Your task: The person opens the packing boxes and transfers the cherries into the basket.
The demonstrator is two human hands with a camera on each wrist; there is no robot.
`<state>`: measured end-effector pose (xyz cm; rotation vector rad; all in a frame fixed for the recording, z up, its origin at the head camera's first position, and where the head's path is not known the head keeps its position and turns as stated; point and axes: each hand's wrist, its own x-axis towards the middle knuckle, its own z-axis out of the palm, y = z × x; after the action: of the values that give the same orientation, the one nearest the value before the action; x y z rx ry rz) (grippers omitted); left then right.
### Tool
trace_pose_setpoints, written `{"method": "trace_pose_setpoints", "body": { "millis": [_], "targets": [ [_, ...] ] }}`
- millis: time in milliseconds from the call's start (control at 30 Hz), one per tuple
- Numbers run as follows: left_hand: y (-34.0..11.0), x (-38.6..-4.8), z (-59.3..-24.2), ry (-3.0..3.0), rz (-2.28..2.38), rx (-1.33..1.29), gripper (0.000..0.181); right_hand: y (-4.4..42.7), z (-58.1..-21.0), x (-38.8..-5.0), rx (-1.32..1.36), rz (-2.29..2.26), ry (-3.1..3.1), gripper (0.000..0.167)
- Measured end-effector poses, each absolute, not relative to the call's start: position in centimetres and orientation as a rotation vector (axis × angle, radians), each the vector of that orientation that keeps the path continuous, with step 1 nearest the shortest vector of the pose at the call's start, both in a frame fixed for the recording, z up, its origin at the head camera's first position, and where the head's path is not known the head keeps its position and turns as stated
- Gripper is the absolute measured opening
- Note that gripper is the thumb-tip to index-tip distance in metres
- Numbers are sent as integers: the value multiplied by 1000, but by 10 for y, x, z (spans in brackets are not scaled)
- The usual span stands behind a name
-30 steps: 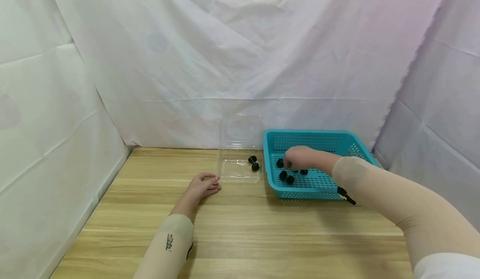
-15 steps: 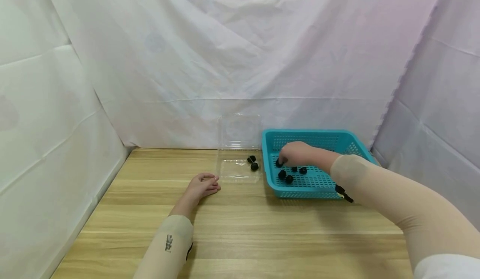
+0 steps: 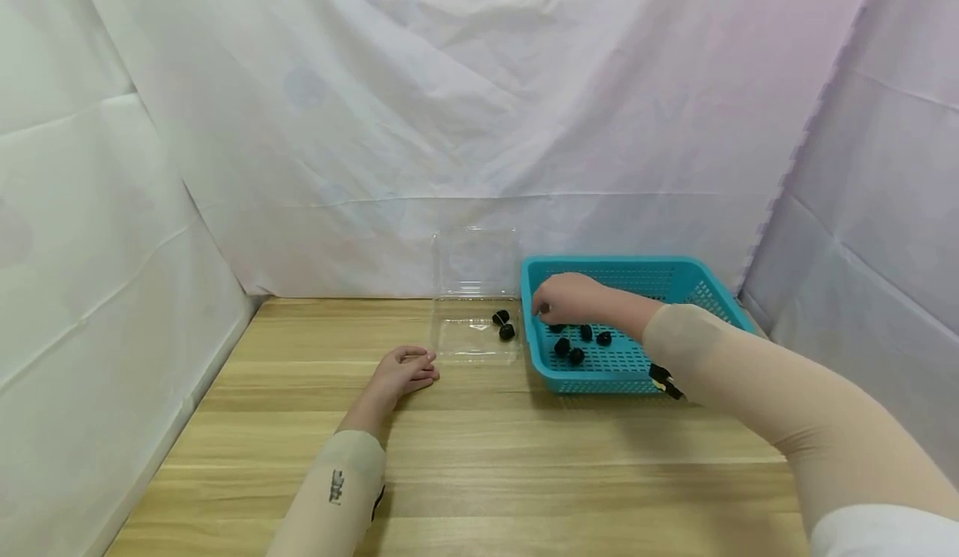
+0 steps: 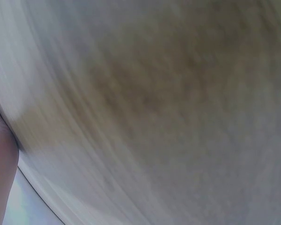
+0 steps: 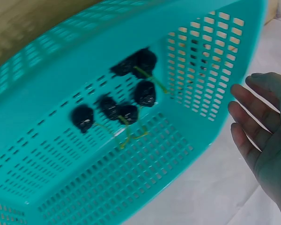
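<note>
My left hand (image 3: 400, 372) rests on the wooden table with its fingers loosely extended, beside the near left corner of a clear plastic clamshell box (image 3: 466, 342). A pair of dark cherries (image 3: 506, 332) lies at the right in that box. My right hand (image 3: 571, 297) is above the left side of a turquoise basket (image 3: 629, 385). In the right wrist view the fingers (image 5: 257, 117) are slightly bent and apart, and nothing shows in them. Several dark cherries with green stems (image 5: 144, 93) lie on the basket floor; the right hand partly hides one in the head view.
The wooden table (image 3: 487, 465) fills the front. White cloth (image 3: 360, 116) hangs behind and at both sides. The box's raised lid (image 3: 477, 259) stands near the back cloth. In the left wrist view the surface (image 4: 154, 117) is blurred.
My right hand has moved left and slightly up over the basket, away from the cherries toward its left rim. The left hand stays put, and the pair in the box has not moved.
</note>
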<state>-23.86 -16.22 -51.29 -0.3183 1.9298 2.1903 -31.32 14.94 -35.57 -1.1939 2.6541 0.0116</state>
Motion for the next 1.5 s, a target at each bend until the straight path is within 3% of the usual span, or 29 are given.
{"method": "trace_pose_setpoints", "body": {
  "millis": [867,1500],
  "targets": [
    [-168,-234,-508,1942,2193,-292,44,94,-352,-334,-1058,-311,2660,25],
    [-166,-235,-509,1938,2186,-300,44,79,-378,-351,-980,-519,2609,23]
  ]
}}
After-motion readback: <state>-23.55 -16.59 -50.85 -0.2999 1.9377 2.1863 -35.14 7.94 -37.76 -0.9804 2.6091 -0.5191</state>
